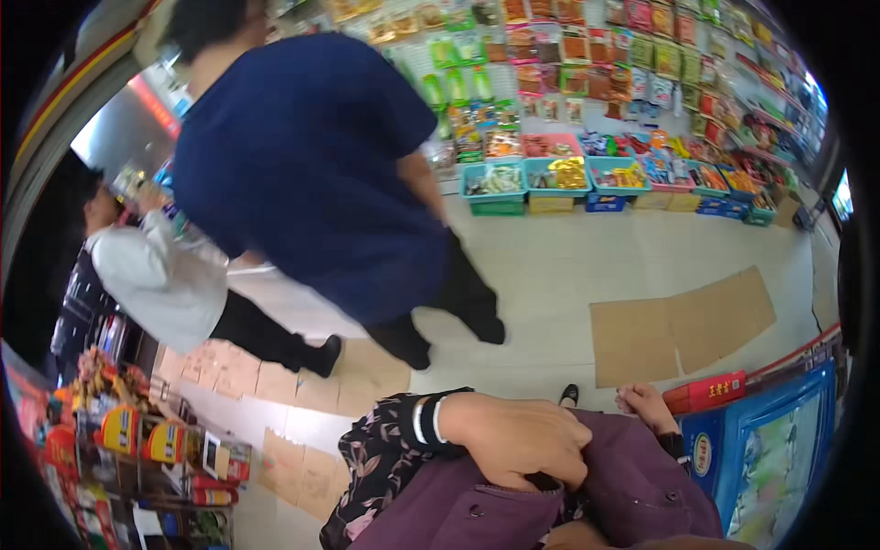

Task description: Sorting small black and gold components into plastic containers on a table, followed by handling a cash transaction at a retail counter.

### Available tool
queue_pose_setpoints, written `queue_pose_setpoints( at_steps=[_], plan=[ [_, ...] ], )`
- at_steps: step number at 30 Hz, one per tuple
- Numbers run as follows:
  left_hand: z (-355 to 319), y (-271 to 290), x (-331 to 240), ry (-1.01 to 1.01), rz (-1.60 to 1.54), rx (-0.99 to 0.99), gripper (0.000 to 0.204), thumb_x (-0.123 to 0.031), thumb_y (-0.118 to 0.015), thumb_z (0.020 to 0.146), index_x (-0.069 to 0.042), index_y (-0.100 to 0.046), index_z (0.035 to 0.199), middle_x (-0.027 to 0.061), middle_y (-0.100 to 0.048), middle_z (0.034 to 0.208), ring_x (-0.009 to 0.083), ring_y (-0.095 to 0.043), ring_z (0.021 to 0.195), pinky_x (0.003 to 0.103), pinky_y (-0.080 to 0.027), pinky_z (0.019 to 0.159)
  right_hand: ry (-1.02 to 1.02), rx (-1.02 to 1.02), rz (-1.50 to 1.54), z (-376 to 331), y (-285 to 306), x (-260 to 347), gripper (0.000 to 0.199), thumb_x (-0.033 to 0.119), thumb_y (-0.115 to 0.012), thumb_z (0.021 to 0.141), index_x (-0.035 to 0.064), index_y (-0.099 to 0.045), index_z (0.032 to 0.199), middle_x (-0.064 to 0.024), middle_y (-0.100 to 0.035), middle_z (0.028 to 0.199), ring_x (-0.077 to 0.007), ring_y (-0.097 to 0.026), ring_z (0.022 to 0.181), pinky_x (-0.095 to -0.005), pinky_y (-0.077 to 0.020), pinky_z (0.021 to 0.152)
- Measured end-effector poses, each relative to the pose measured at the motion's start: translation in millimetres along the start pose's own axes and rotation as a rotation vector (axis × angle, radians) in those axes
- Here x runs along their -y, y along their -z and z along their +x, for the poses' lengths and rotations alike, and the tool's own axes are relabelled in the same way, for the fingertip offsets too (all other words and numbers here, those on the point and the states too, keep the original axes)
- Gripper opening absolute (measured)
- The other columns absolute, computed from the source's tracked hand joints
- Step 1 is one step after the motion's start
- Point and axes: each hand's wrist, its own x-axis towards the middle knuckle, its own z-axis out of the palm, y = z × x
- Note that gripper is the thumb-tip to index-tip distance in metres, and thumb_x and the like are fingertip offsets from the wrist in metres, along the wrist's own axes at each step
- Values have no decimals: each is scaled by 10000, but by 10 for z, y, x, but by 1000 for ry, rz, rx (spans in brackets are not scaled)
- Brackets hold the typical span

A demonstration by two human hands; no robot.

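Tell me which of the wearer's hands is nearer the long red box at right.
Right. The right hand is just left of the long red box; the left hand is farther left, on the purple buttoned garment.

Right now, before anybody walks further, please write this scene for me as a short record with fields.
left hand: curled against a purple buttoned cloth garment; firm grip unclear
right hand: loosely curled, near a long red box
floor: flat brown cardboard sheets
people: one in a dark-blue shirt, one in a white top
far wall: colourful hanging packets above turquoise baskets
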Motion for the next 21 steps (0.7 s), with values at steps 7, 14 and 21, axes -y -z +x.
queue_pose_setpoints(
  at_steps=[7,14,21],
  plan=[
    [479,940,719,96,-35,-4,257,-188,-613,663,-59,-602,886,70,-574,768,274,-483,751,368,-402,640,11,-55,32,920,843,699,203,240,-577,885,41,-594,920,-11,-599,793,-80,-539,682,-213,-440,625],
    [564,1644,1412,124,-58,-102,270,-185,-616,660,-49,-601,892,71,-600,803,270,-494,766,367,-421,659,41,158,-63,1921,888,1622,203,236,-573,889,48,-601,961,-17,-615,831,-91,-575,741,-225,-465,674],
    [258,2414,2070,144,104,-114,247,-241,-609,693,-91,-619,889,64,-598,781,274,-523,803,379,-426,642,90,339,-215,3046,776,2267,254,219,-568,893,22,-569,1054,-39,-623,867,-100,-580,756,-243,-479,684]
  ],
)
